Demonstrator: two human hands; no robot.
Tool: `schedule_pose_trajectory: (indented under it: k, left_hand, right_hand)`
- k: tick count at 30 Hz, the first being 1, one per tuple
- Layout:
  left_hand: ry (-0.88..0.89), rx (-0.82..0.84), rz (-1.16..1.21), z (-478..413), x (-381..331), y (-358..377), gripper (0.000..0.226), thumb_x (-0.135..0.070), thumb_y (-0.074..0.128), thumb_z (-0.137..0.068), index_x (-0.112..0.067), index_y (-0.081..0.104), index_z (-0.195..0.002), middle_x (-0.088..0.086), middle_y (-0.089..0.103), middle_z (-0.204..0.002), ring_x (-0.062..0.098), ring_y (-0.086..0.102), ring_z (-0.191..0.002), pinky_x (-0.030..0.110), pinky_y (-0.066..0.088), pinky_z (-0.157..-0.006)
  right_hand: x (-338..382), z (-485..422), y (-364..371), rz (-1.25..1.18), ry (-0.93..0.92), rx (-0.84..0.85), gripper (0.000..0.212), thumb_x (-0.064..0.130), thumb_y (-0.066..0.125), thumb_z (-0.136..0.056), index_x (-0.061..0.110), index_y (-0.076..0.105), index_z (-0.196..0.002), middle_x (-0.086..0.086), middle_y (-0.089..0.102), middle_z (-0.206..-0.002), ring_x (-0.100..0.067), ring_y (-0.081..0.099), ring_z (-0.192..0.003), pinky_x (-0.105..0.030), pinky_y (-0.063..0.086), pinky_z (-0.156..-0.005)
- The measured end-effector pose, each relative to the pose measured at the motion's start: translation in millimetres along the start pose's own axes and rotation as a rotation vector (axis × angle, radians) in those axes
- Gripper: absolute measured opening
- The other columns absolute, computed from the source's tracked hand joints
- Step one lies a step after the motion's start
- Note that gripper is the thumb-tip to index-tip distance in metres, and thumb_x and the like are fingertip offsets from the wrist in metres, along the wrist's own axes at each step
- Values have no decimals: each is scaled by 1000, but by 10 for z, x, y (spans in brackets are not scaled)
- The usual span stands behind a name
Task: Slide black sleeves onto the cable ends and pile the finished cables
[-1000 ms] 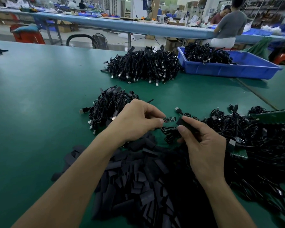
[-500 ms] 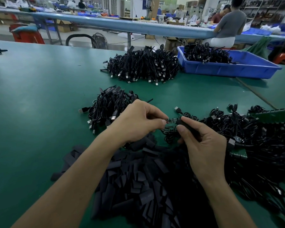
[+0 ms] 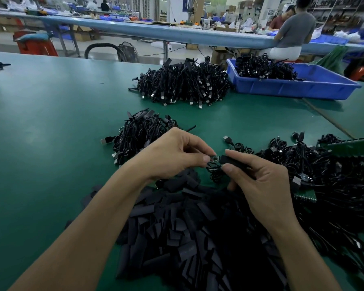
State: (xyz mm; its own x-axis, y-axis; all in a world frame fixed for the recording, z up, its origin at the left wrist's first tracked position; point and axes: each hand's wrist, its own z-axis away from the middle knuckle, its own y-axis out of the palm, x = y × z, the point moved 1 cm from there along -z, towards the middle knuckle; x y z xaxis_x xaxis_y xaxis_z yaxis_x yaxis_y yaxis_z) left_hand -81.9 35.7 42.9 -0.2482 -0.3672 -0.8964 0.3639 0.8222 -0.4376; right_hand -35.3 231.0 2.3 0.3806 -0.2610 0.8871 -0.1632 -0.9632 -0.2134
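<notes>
Both your hands meet above the heap of loose sleeves [image 3: 187,238] on the green table [image 3: 40,122].
Tangled cables [image 3: 324,164] crowd your right side, a smaller cable pile [image 3: 143,131] lies behind your left hand [image 3: 172,156], and a blue tray [image 3: 292,87] sits far back. Your left hand pinches the cable end [image 3: 215,159]; your right hand [image 3: 261,185] pinches a black sleeve [image 3: 233,160] right against it.

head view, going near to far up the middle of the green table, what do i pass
pile of loose black sleeves → left hand and right hand, holding a cable end against a sleeve → small cable pile → big cable pile → long blue bench
</notes>
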Motion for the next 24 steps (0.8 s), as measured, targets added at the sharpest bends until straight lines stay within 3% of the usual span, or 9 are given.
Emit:
schedule_pose_trajectory:
  k: [3,8,11,13,16,24]
  left_hand:
    - [29,40,-58,-2,-3,32,11,-11,74,-89,-19,78,-95,-10,73,-70,2,59,-63,13,45,-61]
    - [23,12,-20,7,25,35,17,-18,79,-86,-25,70,-99,-4,77,-81,2,68,-70,11,49,-68]
    - [16,-21,-74,0,29,45,11,-25,80,-85,-23,71,-93,-6,76,-79,3,67,-67,14,49,-64]
    - [0,-78,-190,-12,40,57,15,-39,79,-82,-26,72,-82,-11,73,-70,0,63,-61,17,48,-59]
    - [-15,-133,-265,-20,47,66,29,-51,77,-79,-26,69,-68,-11,63,-55,-2,50,-47,15,39,-49]
    - [43,-92,-227,-20,16,96,27,-42,71,-89,-21,74,-72,-13,50,-47,2,39,-42,14,33,-46]
  right_hand:
    - [-15,-2,-4,2,4,70,32,10,79,-81,36,75,-100,6,75,-75,-14,65,-49,-17,50,-55]
    - [-33,17,48,-36,1,97,30,8,77,-83,33,74,-100,6,75,-73,-14,69,-54,-17,53,-58]
    - [-17,36,59,-48,-14,63,22,17,74,-83,31,74,-100,5,74,-68,-7,62,-47,-15,45,-44]
    - [-8,41,54,-30,-27,36,19,20,74,-83,31,74,-99,3,73,-67,-5,59,-43,-16,44,-41]
    - [-3,40,51,-25,-40,3,23,8,74,-86,29,74,-98,3,74,-69,-3,61,-46,-15,44,-41]
    - [7,30,6,-38,-62,-31,18,15,74,-86,28,74,-98,2,72,-64,-8,53,-35,-17,43,-40]
